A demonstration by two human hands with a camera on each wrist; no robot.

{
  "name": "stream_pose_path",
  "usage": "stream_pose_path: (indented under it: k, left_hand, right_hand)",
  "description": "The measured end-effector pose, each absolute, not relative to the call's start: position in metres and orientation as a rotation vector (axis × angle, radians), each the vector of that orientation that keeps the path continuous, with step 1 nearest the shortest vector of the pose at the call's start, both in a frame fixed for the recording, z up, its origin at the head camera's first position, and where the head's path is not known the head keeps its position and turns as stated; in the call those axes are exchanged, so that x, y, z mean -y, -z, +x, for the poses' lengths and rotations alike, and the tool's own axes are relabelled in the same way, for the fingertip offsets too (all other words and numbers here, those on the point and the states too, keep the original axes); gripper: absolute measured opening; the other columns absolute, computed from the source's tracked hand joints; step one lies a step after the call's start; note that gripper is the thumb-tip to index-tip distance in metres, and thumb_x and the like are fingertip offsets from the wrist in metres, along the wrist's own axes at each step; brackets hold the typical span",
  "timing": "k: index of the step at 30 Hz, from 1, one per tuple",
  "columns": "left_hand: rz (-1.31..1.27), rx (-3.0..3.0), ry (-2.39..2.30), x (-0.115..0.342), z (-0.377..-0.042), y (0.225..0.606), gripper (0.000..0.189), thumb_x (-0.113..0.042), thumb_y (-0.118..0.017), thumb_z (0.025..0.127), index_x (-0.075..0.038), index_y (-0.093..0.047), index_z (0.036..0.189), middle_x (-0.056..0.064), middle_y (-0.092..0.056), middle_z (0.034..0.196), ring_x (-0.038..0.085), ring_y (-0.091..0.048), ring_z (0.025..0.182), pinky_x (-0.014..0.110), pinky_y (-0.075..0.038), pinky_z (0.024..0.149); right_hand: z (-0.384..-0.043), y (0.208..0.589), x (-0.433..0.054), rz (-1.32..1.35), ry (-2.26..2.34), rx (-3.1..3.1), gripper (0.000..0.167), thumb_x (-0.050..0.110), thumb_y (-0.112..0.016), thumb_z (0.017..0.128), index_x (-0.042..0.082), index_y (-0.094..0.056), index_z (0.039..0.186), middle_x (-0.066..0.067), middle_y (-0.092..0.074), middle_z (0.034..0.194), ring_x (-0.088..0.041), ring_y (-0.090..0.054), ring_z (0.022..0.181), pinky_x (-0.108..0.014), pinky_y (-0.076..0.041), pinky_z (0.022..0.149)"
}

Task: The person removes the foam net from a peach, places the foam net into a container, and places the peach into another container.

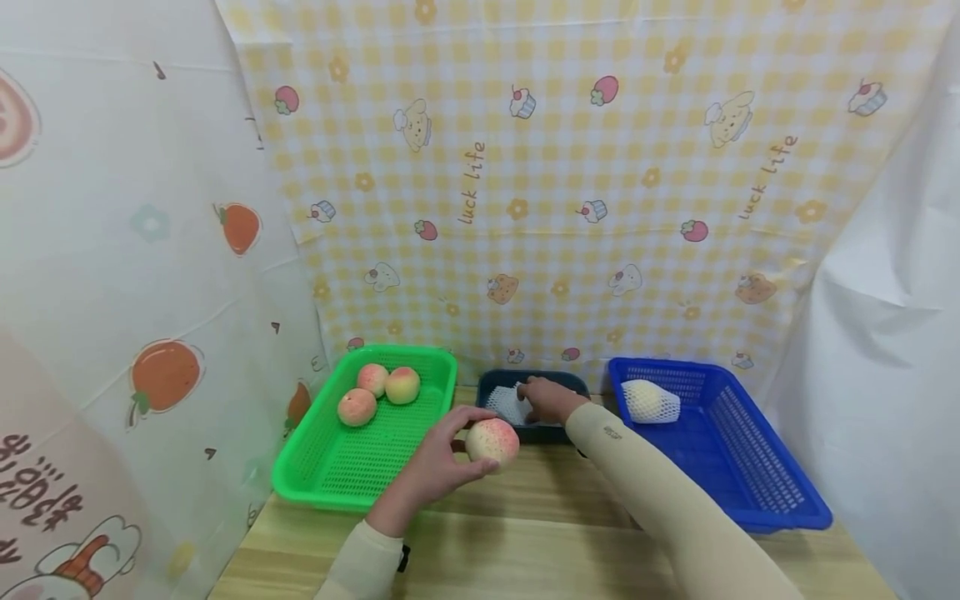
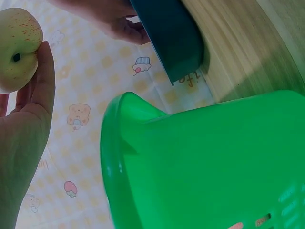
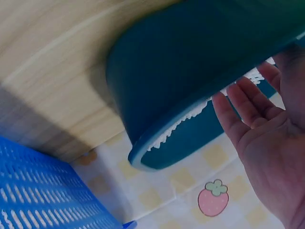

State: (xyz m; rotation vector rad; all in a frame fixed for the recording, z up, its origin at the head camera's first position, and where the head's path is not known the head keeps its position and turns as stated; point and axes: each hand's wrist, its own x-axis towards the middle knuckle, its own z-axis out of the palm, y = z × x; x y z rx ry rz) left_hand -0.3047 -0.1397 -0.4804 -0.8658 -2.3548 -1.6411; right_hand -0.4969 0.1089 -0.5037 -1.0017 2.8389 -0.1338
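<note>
My left hand [image 1: 442, 454] grips a pale peach [image 1: 493, 442] with a pink blush, above the table in front of the dark teal bin [image 1: 532, 434]. In the left wrist view, the peach [image 2: 19, 52] shows its dark stem hollow. My right hand [image 1: 553, 398] reaches down into the bin, over white foam net sleeves [image 1: 508, 406]. From the right wrist, the fingers of that hand [image 3: 271, 129] look fairly straight, their tips at the bin's rim beside the white netting [image 3: 183, 119].
On the left, a green basket [image 1: 360, 462] contains three peaches [image 1: 357, 407]. A blue basket [image 1: 720, 467] on the right has a peach in a foam net [image 1: 651, 402] at its back left corner. Behind the wooden table [image 1: 525, 542] hangs a checked cloth [image 1: 555, 275].
</note>
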Motion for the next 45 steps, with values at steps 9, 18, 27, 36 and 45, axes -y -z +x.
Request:
stream_pose_path:
  k: [9, 18, 27, 36, 45]
  left_hand:
    - [-0.853, 2.369, 1.626, 0.138, -0.306, 0.477, 0.059, -0.028, -0.091, 0.095, -0.022, -0.066, 0.148, -0.002, -0.063, 0.142, 0.023, -0.063, 0.124, 0.043, -0.063, 0.092]
    - [-0.864, 2.376, 1.623, 0.137, -0.306, 0.474, 0.062, -0.027, -0.092, 0.094, -0.017, -0.065, 0.149, -0.002, -0.063, 0.144, 0.024, -0.064, 0.125, 0.039, -0.063, 0.092]
    - [-0.853, 2.385, 1.625, 0.137, -0.305, 0.469, 0.061, -0.023, -0.091, 0.094, -0.015, -0.065, 0.149, 0.0, -0.062, 0.145, 0.024, -0.063, 0.126, 0.038, -0.063, 0.093]
    - [-0.829, 2.405, 1.617, 0.136, -0.308, 0.469, 0.062, -0.026, -0.093, 0.093, -0.017, -0.066, 0.148, -0.003, -0.063, 0.144, 0.022, -0.062, 0.127, 0.041, -0.062, 0.095]
    - [-0.818, 2.432, 1.61, 0.135, -0.307, 0.468, 0.064, -0.026, -0.093, 0.093, -0.015, -0.065, 0.149, -0.003, -0.063, 0.144, 0.022, -0.063, 0.126, 0.043, -0.062, 0.097]
  right_hand:
    - [-0.503, 0.514, -0.107, -0.968, 0.068, -2.895, 0.033, 0.016, -0.09, 0.096, 0.01, -0.077, 0.126, -0.009, -0.068, 0.116, -0.024, -0.067, 0.106, -0.044, -0.061, 0.094]
    - [-0.494, 0.495, -0.111, -1.009, 0.121, -2.888, 0.032, 0.023, -0.086, 0.1, 0.007, -0.077, 0.127, -0.011, -0.067, 0.119, -0.026, -0.068, 0.106, -0.045, -0.06, 0.096]
    - [-0.49, 0.48, -0.116, -1.114, 0.191, -2.965, 0.026, 0.024, -0.079, 0.106, 0.005, -0.078, 0.123, -0.009, -0.069, 0.115, -0.026, -0.071, 0.102, -0.046, -0.062, 0.093]
    - [-0.46, 0.447, -0.128, -1.053, 0.362, -2.988, 0.024, 0.022, -0.074, 0.109, 0.002, -0.075, 0.122, -0.011, -0.072, 0.116, -0.03, -0.07, 0.108, -0.05, -0.059, 0.097]
    - [-0.395, 0.417, -0.148, -0.974, 0.796, -2.907, 0.024, 0.026, -0.074, 0.109, 0.006, -0.074, 0.122, 0.001, -0.072, 0.105, -0.015, -0.067, 0.096, -0.042, -0.06, 0.087]
